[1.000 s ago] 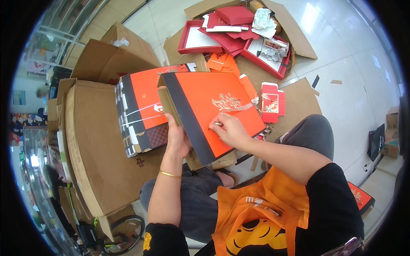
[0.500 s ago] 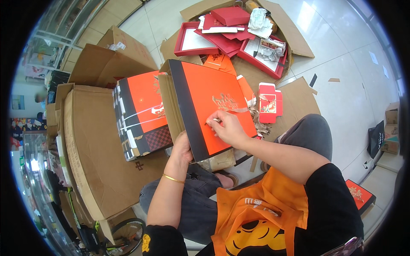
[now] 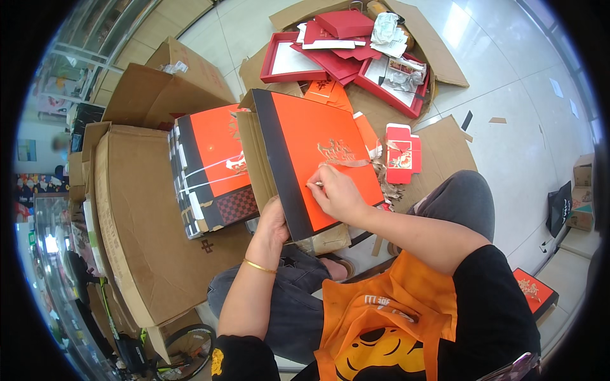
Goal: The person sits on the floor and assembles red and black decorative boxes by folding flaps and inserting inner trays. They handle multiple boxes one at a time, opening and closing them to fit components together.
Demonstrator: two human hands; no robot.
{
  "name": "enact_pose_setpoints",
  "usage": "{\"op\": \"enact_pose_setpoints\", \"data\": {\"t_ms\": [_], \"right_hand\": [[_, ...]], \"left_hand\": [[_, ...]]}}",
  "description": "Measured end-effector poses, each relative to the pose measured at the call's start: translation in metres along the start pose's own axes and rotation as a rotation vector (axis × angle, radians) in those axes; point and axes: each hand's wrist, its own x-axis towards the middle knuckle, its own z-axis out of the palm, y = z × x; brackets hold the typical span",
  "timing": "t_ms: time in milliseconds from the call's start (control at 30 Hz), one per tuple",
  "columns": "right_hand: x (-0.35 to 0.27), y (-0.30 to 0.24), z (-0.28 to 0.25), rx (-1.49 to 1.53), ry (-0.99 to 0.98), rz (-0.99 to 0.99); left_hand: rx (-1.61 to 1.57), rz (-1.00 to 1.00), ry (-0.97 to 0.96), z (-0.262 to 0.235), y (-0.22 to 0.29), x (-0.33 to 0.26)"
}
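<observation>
My left hand [image 3: 274, 222] grips the lower left edge of an orange and black gift box [image 3: 305, 136], which is tilted up in front of me. Gold cut-out decoration and a pale ribbon [image 3: 356, 163] lie across its orange face. Over that face, the fingers of my right hand [image 3: 333, 192] are pinched together; a small pale bit shows at the fingertips, too small to name. Corrugated cardboard shows along the box's left side. Behind it to the left stands a bundle of similar orange and black boxes [image 3: 219, 152] with white straps around it.
A large brown carton [image 3: 152, 190] stands on the left, with an open carton [image 3: 168, 82] beyond it. Red box parts [image 3: 295, 70] and crumpled wrapping are heaped on cardboard ahead. A flattened red carton [image 3: 400, 152] lies right of the box. Another orange box [image 3: 534, 289] is at the lower right.
My right hand has shifted slightly over the box face, and its fingers are drawn closer together. The gift box and my left hand have barely moved.
</observation>
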Motion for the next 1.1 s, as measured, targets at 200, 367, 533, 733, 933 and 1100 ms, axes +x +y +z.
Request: {"op": "enact_pose_setpoints", "data": {"t_ms": [200,367,533,733,933,1100], "right_hand": [[-0.001,0.003,0.004,0.141,-0.037,0.071],[-0.007,-0.001,0.001,0.157,-0.006,0.003],[0.001,-0.001,-0.001,0.181,-0.071,0.172],[0.016,0.036,-0.004,-0.094,-0.338,0.011],[0.027,0.044,-0.006,0.695,-0.439,0.841],[0.031,0.051,-0.010,1.127,-0.176,1.234]], "left_hand": [[0.027,0.029,0.016,-0.001,-0.002,0.002],[0.111,0.048,0.060,-0.007,-0.003,0.005],[0.648,0.349,0.192,0.004,0.000,-0.003],[1.379,0.755,0.356,0.016,0.010,-0.006],[1.235,0.638,0.248,-0.001,0.007,0.003],[0.444,0.343,0.110,0.001,0.007,0.012]]}}
